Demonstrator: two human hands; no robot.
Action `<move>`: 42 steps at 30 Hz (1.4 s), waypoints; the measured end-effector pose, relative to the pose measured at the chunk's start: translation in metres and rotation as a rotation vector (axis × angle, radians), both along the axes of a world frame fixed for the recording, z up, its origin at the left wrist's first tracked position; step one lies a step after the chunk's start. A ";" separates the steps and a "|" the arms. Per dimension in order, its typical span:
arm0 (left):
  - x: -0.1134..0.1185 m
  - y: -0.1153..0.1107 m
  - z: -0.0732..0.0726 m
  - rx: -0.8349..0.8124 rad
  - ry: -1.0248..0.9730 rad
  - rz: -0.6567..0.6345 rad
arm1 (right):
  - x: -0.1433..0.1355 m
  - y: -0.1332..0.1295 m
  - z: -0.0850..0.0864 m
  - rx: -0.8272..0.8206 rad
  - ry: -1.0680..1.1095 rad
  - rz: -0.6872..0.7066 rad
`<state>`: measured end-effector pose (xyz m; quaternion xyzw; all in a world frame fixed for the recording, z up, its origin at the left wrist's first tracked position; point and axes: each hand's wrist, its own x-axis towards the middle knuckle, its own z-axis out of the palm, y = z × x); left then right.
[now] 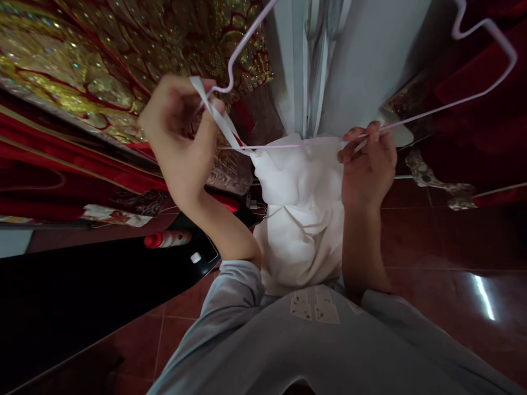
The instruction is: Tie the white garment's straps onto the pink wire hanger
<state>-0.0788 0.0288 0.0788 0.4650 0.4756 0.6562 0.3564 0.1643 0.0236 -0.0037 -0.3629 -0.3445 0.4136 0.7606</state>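
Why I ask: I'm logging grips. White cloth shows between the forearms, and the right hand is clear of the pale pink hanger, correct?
No: the head view shows the right hand gripping the hanger, not clear of it. The rest stands.

Dark-red tiled floor [424, 241] with a light streak [483, 296], black tabletop [82, 291], grey panels [362, 71].
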 end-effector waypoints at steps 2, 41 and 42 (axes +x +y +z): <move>0.004 0.003 0.008 -0.097 0.081 -0.074 | 0.000 0.001 0.000 0.011 0.011 -0.009; 0.050 -0.012 -0.072 0.325 -0.321 -0.177 | 0.124 0.034 0.057 0.227 -0.508 -0.216; 0.050 -0.012 -0.072 0.315 -0.324 -0.171 | 0.121 0.035 0.061 0.270 -0.542 -0.161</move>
